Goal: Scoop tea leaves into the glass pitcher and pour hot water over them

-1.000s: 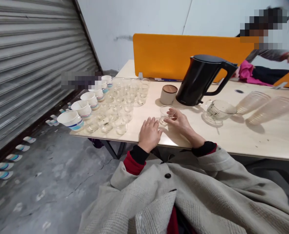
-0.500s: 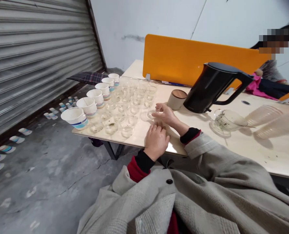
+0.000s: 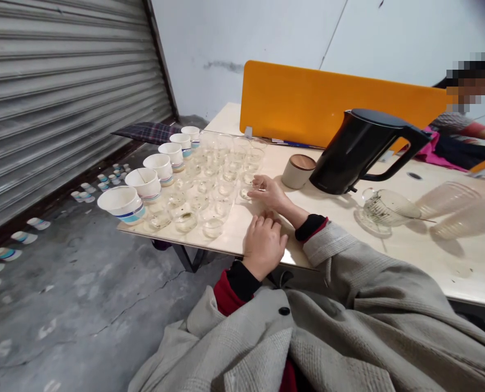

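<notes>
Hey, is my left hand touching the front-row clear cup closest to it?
Apart: the head view shows a strip of bare tabletop between the left hand and that clear cup.

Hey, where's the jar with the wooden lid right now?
In the head view, the jar stands on the table right of centre, just left of the black kettle, beyond the right hand.
</notes>
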A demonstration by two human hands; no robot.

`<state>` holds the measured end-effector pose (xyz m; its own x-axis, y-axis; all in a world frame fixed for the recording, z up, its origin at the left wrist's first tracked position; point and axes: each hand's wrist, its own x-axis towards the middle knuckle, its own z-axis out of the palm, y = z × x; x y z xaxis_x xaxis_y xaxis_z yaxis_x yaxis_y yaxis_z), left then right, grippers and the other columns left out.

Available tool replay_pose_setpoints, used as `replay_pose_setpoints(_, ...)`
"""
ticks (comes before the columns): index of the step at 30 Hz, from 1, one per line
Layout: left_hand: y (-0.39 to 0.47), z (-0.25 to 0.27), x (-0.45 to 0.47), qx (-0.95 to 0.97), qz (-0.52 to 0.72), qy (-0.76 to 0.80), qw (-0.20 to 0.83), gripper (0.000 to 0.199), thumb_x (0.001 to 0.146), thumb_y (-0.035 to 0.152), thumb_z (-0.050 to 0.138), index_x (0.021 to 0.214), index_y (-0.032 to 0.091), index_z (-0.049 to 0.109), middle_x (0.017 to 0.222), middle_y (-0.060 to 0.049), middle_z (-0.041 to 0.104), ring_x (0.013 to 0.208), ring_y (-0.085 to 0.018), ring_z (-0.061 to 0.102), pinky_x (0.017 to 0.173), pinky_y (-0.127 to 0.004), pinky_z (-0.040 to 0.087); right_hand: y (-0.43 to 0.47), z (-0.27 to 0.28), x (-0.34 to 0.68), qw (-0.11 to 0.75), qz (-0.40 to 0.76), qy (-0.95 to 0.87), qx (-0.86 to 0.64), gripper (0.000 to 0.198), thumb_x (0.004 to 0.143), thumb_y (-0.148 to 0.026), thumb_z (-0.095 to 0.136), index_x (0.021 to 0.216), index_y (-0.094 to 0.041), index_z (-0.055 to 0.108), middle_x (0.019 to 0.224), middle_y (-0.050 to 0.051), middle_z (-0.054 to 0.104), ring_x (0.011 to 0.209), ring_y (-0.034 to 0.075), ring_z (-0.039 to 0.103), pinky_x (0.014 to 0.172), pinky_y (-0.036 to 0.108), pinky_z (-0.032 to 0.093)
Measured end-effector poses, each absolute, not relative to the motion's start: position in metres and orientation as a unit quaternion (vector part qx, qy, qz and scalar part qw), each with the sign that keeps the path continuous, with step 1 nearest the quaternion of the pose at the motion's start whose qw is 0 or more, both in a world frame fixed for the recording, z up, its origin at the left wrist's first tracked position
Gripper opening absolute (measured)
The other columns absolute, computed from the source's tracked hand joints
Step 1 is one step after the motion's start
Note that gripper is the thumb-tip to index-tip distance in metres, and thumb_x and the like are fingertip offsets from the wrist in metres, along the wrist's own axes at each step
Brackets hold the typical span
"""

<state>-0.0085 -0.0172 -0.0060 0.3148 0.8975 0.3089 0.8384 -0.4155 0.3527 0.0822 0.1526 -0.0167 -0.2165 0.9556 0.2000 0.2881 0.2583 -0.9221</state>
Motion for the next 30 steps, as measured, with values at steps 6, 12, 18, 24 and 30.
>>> replay_pose_setpoints(6,-0.017,-0.006,-0.009,0.809,0.231,0.537,0.062,0.038,0.104,0.034,0.063,0.133,0.01,0.071,0.153,-0.02,0.065,0.149,-0.037,0.054,0.13,-0.055,0.039,0.151,-0.015,0.081,0.409,0.4,-0.675,-0.466,0.055,0.064,-0.034,0.088,0.113,-0.023,0.065,0.104,0.001,0.07,0.099,0.023,0.069,0.093,0.041,0.06)
replay_pose_setpoints(12,-0.014,-0.006,-0.012,0.812,0.219,0.537,0.067,0.039,0.103,0.03,0.061,0.133,0.007,0.071,0.151,-0.022,0.066,0.151,-0.038,0.054,0.13,-0.054,0.039,0.118,0.009,0.117,0.395,0.361,-0.693,-0.483,0.065,0.072,-0.034,0.088,0.132,-0.021,0.067,0.129,0.014,0.074,0.125,0.032,0.069,0.106,0.05,0.059)
replay_pose_setpoints(18,-0.011,-0.012,-0.014,0.816,0.214,0.536,0.045,0.042,0.107,0.035,0.055,0.139,0.011,0.069,0.16,-0.021,0.06,0.156,-0.039,0.05,0.131,-0.058,0.039,0.019,0.045,0.209,0.411,0.239,-0.693,-0.542,0.045,0.088,-0.046,0.075,0.126,-0.022,0.075,0.124,0.013,0.079,0.111,0.031,0.077,0.098,0.051,0.063)
replay_pose_setpoints(24,-0.007,-0.018,-0.018,0.822,0.22,0.524,0.027,0.046,0.107,0.036,0.051,0.139,0.009,0.071,0.159,-0.022,0.061,0.154,-0.042,0.052,0.129,-0.059,0.04,-0.073,0.069,0.343,0.461,-0.072,-0.523,-0.713,0.021,0.092,-0.04,0.07,0.102,-0.025,0.079,0.095,0.008,0.081,0.085,0.026,0.076,0.088,0.046,0.062)
replay_pose_setpoints(30,-0.002,-0.028,-0.021,0.822,0.244,0.515,-0.005,0.046,0.107,0.04,0.047,0.135,0.013,0.072,0.155,-0.02,0.065,0.15,-0.04,0.056,0.126,-0.06,0.043,-0.086,0.088,0.463,0.402,-0.2,-0.398,-0.8,0.025,0.091,-0.018,0.068,0.112,-0.016,0.08,0.107,0.017,0.082,0.087,0.024,0.075,0.089,0.038,0.057)
